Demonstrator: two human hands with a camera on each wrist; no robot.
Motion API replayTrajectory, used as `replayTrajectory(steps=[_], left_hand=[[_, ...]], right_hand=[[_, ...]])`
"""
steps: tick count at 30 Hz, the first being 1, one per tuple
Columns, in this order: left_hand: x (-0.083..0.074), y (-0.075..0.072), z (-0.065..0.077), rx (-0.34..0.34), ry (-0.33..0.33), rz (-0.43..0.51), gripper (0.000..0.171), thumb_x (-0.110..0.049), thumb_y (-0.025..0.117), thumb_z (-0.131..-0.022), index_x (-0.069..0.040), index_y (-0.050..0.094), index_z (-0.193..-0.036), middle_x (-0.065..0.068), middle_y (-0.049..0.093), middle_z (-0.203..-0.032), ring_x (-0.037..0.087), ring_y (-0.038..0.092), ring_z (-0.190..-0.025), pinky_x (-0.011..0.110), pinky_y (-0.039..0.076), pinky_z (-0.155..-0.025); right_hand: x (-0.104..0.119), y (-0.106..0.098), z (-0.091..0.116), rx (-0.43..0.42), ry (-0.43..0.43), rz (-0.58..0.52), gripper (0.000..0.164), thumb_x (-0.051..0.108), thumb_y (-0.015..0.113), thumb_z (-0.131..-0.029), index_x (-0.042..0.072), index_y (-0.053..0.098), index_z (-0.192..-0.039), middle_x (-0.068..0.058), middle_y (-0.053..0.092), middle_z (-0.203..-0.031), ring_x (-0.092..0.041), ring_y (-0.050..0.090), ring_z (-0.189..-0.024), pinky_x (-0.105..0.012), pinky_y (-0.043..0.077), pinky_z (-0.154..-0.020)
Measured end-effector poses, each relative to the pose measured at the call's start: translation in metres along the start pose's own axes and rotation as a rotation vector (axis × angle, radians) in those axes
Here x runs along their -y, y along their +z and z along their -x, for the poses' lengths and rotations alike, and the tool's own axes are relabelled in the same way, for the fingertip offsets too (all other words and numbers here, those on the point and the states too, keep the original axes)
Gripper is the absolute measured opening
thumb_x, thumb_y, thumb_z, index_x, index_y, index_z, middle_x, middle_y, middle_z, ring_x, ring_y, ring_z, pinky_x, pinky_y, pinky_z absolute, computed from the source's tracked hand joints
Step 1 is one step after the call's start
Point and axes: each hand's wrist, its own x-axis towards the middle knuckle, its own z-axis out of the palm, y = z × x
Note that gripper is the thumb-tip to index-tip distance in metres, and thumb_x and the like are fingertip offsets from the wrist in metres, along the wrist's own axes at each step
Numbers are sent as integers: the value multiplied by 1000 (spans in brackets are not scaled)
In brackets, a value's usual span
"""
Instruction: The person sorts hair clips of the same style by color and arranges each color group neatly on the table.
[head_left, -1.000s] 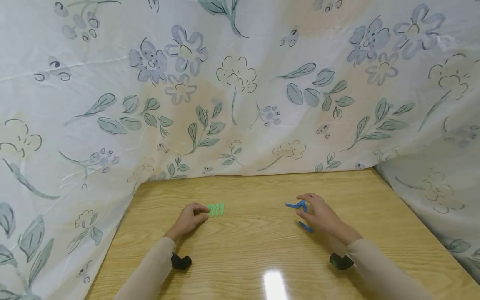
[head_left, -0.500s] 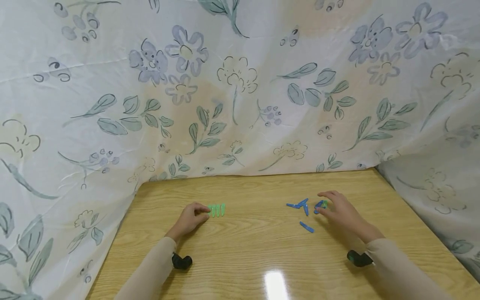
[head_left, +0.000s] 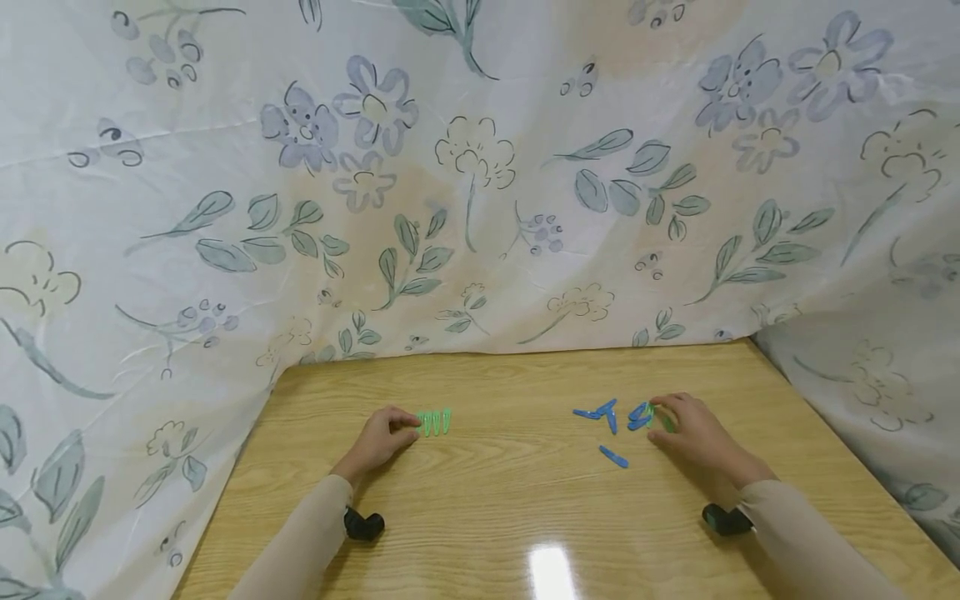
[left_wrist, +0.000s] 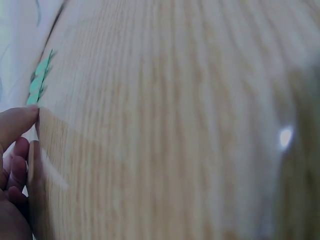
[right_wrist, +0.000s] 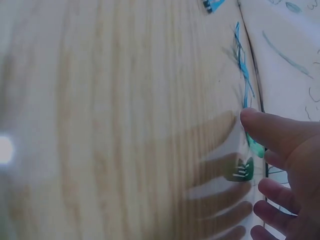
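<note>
My left hand (head_left: 380,437) rests on the table at the left end of a row of several green hair clips (head_left: 436,422). Its thumb and forefinger stand apart, with the fingertips right at the leftmost clip; the left wrist view shows the green clips (left_wrist: 41,79) just beyond. On the right, my right hand (head_left: 696,433) hovers with loosely bent fingers around a small group of green clips (head_left: 649,414), partly hidden by the fingers. Blue hair clips (head_left: 639,415) lie against that group. In the right wrist view, a green clip (right_wrist: 255,146) shows between thumb and forefinger.
Several more blue clips (head_left: 606,408) lie in a loose cluster left of my right hand, and a single blue clip (head_left: 613,456) lies nearer me. The wooden table (head_left: 480,500) meets a floral cloth (head_left: 480,208) at the back and sides.
My right hand has moved right, off the blue cluster and over to the green clips, uncovering blue clips on the way. The left hand has stayed in place.
</note>
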Motion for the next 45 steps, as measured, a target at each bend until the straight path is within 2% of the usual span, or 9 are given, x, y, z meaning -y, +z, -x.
replayTrajectory(steps=[7, 14, 19, 28, 35, 45], left_hand=[[1, 1, 0, -6, 5, -9, 14, -9, 73, -93, -7, 77, -106, 11, 66, -112, 20, 58, -101, 31, 46, -88], [0, 0, 0, -2, -5, 0, 15, -10, 72, -93, -6, 77, -107, 12, 66, -114, 22, 58, -105, 35, 47, -91], [3, 0, -1, 8, 6, 1, 16, -11, 72, -94, -7, 77, -108, 12, 66, -115, 23, 58, -105, 34, 47, -91], [6, 3, 3, -38, 120, -2, 15, -13, 74, -92, -6, 77, -105, 10, 66, -107, 17, 58, -96, 27, 47, -82], [0, 0, 0, -2, 2, -2, 15, -10, 72, -93, -7, 77, -108, 12, 66, -115, 24, 59, -106, 35, 46, -92], [-2, 1, -1, 2, -18, -12, 16, -8, 72, -93, -9, 77, -108, 9, 65, -115, 21, 57, -105, 35, 46, -92]], right_hand=[[-2, 1, -4, -22, -9, 34, 57, 26, 80, -87, -5, 61, -130, -32, 58, -131, -53, 51, -121, -68, 40, -100], [-5, 3, -8, -33, -26, 76, 51, 26, 79, -87, -4, 65, -125, -31, 60, -129, -52, 54, -119, -67, 41, -99], [-7, 1, -10, -31, -49, 123, 51, 27, 79, -87, -6, 65, -124, -32, 60, -127, -52, 55, -117, -66, 43, -98], [-7, -11, -11, -13, -48, 172, 54, 27, 80, -86, -9, 64, -124, -31, 61, -124, -52, 57, -113, -65, 46, -95], [4, -19, -13, -53, -58, 153, 52, 23, 82, -84, -6, 65, -124, -32, 62, -124, -52, 58, -113, -65, 47, -95], [30, -19, -22, -50, -111, 166, 53, 23, 81, -86, -6, 64, -127, -31, 62, -126, -50, 57, -117, -63, 46, -99]])
